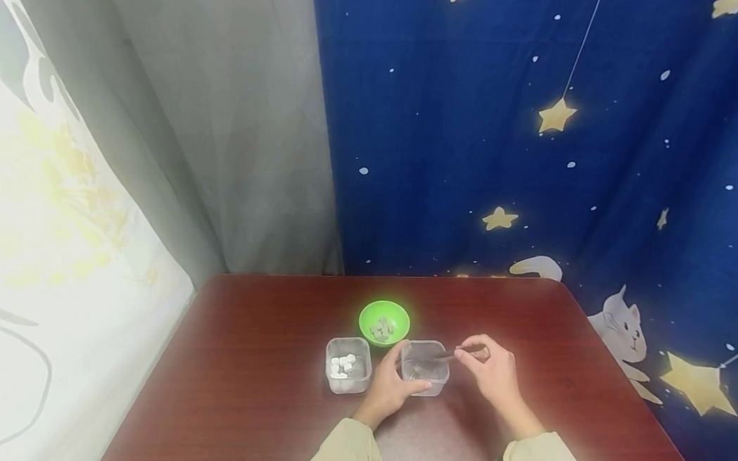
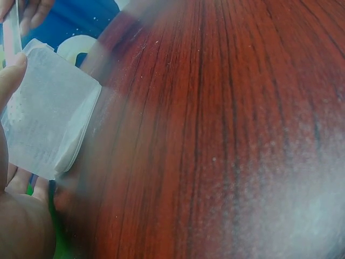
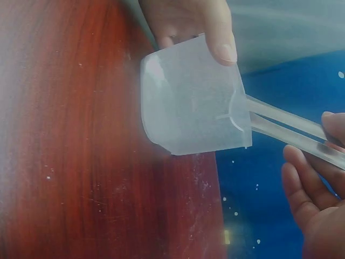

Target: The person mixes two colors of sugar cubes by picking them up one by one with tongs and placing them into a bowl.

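My left hand [image 1: 388,390] grips a clear plastic container [image 1: 434,387], with its thumb along the near side and its fingers at the far left. What lies inside this container is too faint to tell. My right hand [image 1: 497,372] pinches tweezers [image 3: 285,135]; their two slim arms reach over the container's rim into it. In the right wrist view the container's cloudy wall hides the tweezers' tips. A lime green bowl [image 1: 365,317] holding several greyish cubes [image 1: 382,328] stands just behind my left hand.
Left of my left hand stands a second clear container [image 1: 352,345] with several white cubes [image 1: 342,364] in it. Everything stands on a dark red wooden table [image 1: 257,378]. A grey curtain [image 1: 242,125] and a blue starry curtain [image 1: 427,149] hang behind the table's far edge.
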A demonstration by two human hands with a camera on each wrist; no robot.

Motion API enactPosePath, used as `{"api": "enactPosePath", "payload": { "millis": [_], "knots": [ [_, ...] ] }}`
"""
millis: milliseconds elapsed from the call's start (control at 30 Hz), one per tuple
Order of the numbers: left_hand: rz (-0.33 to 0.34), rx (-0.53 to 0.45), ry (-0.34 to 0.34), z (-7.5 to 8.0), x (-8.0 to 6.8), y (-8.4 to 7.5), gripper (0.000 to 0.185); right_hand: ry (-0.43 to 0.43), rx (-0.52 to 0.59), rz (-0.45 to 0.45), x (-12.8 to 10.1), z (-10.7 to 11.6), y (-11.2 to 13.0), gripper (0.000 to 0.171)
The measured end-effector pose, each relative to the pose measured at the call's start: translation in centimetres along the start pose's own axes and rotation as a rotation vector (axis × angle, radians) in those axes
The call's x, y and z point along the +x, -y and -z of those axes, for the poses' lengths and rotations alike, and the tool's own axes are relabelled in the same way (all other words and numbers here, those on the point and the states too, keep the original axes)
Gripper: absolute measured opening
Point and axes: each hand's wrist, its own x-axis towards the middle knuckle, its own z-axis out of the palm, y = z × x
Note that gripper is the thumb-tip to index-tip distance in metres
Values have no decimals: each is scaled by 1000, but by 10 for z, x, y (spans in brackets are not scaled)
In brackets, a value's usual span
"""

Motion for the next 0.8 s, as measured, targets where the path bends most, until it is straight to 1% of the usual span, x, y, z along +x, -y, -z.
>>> {"api": "enactPosePath", "payload": {
  "millis": [233,400,600,800],
  "knots": [
    [-5,-40,2,0,1,1,86,-10,67,-40,5,5,9,18],
    [0,-45,5,0,1,1,83,-27,109,-65,9,8,16,15],
    [-8,-51,10,-1,0,1,84,-51,146,-63,12,11,23,13],
    [20,13,-9,0,-1,0,88,-61,133,-55,15,13,26,13]
  ]
}}
